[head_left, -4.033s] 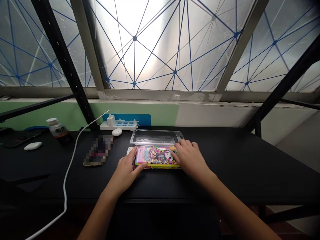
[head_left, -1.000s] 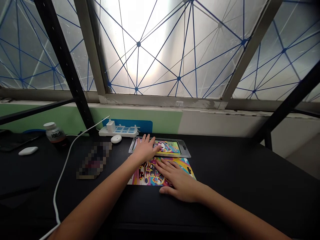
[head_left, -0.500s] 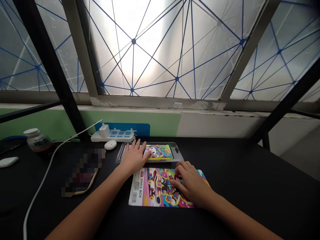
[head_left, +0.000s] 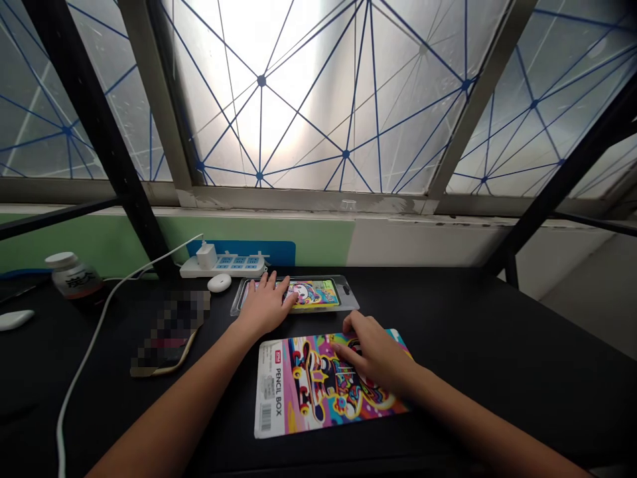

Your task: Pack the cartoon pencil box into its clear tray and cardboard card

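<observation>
My left hand (head_left: 263, 307) lies flat over the left end of a clear plastic tray (head_left: 348, 292), fingers spread. The tray holds a colourful cartoon-printed pencil box (head_left: 313, 293), partly hidden by that hand. My right hand (head_left: 375, 352) rests with curled fingers on a printed cardboard sleeve (head_left: 281, 392) labelled "PENCIL BOX", which lies flat nearer me. A barcode shows at the sleeve's lower left. Neither hand closes around anything.
A white power strip (head_left: 222, 265) with a plugged-in charger stands behind the tray, beside a white oval case (head_left: 219, 283). A blurred phone (head_left: 169, 332), a white cable (head_left: 99, 318) and a labelled bottle (head_left: 73, 280) lie left on the black table (head_left: 472, 312).
The printed sleeve has slid toward me under my right hand and turned slightly. My left hand stays on the tray, and the view has tilted a little.
</observation>
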Available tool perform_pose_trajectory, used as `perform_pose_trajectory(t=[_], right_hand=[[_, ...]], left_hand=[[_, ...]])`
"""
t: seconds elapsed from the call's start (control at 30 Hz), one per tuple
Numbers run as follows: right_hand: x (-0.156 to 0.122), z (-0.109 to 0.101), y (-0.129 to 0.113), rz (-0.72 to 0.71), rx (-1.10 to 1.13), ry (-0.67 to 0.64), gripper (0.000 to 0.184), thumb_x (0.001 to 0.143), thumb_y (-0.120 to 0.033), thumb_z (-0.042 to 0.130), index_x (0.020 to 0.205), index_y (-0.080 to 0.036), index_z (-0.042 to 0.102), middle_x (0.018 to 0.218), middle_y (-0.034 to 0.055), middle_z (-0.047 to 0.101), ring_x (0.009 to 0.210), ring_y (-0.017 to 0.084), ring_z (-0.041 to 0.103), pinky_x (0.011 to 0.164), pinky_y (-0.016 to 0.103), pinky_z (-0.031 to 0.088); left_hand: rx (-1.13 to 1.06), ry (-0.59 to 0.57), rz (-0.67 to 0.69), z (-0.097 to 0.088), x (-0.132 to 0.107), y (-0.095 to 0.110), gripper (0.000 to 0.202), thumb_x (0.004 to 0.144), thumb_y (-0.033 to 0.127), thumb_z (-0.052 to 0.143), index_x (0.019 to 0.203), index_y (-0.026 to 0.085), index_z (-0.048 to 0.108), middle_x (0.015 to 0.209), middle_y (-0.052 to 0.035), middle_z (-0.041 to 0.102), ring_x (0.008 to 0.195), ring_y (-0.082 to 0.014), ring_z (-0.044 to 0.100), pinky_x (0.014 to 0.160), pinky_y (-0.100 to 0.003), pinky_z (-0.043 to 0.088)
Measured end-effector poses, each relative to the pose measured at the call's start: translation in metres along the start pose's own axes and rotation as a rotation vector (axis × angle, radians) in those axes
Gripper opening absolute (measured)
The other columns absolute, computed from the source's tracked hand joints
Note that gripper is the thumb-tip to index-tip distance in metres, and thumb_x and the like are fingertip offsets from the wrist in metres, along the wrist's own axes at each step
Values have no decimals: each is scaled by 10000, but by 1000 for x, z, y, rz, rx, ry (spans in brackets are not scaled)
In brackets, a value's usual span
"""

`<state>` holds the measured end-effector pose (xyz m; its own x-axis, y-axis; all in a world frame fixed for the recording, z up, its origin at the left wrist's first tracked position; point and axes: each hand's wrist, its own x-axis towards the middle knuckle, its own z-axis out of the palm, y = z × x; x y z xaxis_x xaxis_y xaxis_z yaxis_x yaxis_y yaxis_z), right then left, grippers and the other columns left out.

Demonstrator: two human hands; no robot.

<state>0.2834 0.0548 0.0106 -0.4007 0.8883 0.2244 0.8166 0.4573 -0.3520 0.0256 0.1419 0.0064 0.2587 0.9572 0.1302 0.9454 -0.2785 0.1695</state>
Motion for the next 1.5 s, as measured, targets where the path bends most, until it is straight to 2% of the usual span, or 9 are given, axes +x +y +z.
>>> perform_pose_trajectory(t=[0.13,0.27,0.37,0.43,0.6,0.67,0.77,1.03,1.5], right_hand=[[21,-28,24,125,11,-33,349,916,-588,541,873,-245,496,715,4,616,647,190,541,595,308,350],[51,-56,84,217,29,-93,401,859,-611,583,723,-241,508,673,9,644,606,179,556,546,290,369],[61,-62,123,257,49,-141,429,835,-632,597,685,-231,566,673,21,674,616,195,607,545,293,409],[62,-57,133,254,52,-137,428,858,-622,565,719,-221,621,724,39,696,668,211,636,588,305,443],[59,-35,115,185,78,-25,422,929,-570,473,980,-200,671,1048,100,702,937,247,637,811,354,470],[60,-28,104,166,108,-25,413,927,-567,488,1004,-206,673,1028,92,709,901,238,636,783,346,471],[61,-24,95,164,150,-64,398,920,-568,505,911,-216,690,886,61,724,768,215,627,667,318,456],[51,-40,116,242,185,-85,446,863,-635,542,790,-224,701,718,19,687,670,190,590,575,285,409],[44,-66,136,298,157,-44,412,806,-623,619,793,-224,720,780,39,723,725,213,628,619,300,455]], left_hand=[[-37,-34,46,-7,-6,-1,621,992,621,315,1523,314,416,1629,-129,285,1508,-373,212,1157,-607,196],[-66,-56,93,-16,-13,0,615,977,644,348,1491,328,466,1623,-113,306,1512,-343,217,1170,-577,204],[-70,-49,108,-22,-16,3,605,972,632,375,1452,297,527,1610,-126,334,1505,-342,241,1170,-579,212],[-70,-42,111,-23,-17,6,601,972,624,382,1431,276,553,1595,-134,364,1499,-345,262,1163,-593,225],[-67,-21,124,-21,-18,12,564,970,610,405,1362,256,600,1581,-138,392,1492,-344,281,1152,-644,218],[-65,-26,130,-19,-19,14,517,968,581,424,1337,265,600,1589,-128,382,1494,-350,272,1151,-665,199],[-61,-50,136,-16,-20,14,505,972,570,409,1347,272,568,1618,-124,324,1506,-362,231,1142,-692,179],[-68,-76,123,-17,-22,13,562,970,599,385,1416,281,511,1636,-115,279,1516,-364,193,1153,-672,168],[-29,-76,139,-20,-21,8,639,949,674,351,1436,289,500,1609,-115,352,1493,-376,258,1119,-614,271]])
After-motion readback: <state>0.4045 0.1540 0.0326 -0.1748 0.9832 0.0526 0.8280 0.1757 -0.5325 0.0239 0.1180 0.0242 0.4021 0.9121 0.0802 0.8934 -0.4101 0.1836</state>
